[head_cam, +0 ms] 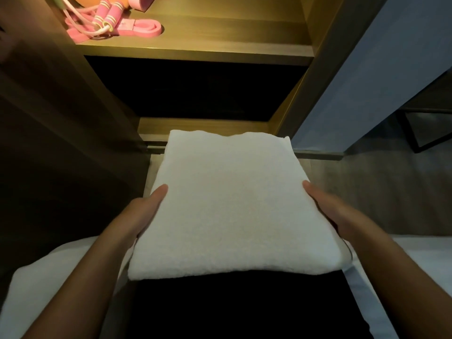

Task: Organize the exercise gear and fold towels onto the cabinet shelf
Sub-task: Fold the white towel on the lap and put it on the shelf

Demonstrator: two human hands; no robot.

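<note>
- The left hand point(146, 212) is gripping the left edge of the folded towel point(232, 204). Its thumb is lying flat on the towel's top and pointing away from the body, and its fingers are hidden beneath the towel.
- The right hand point(329, 211) is holding the towel's right edge the same way, with the thumb on top and the fingers out of sight underneath.
- The bare left forearm point(85, 277) and right forearm point(391, 277) are reaching forward, angling inward toward the towel's near half.
</note>
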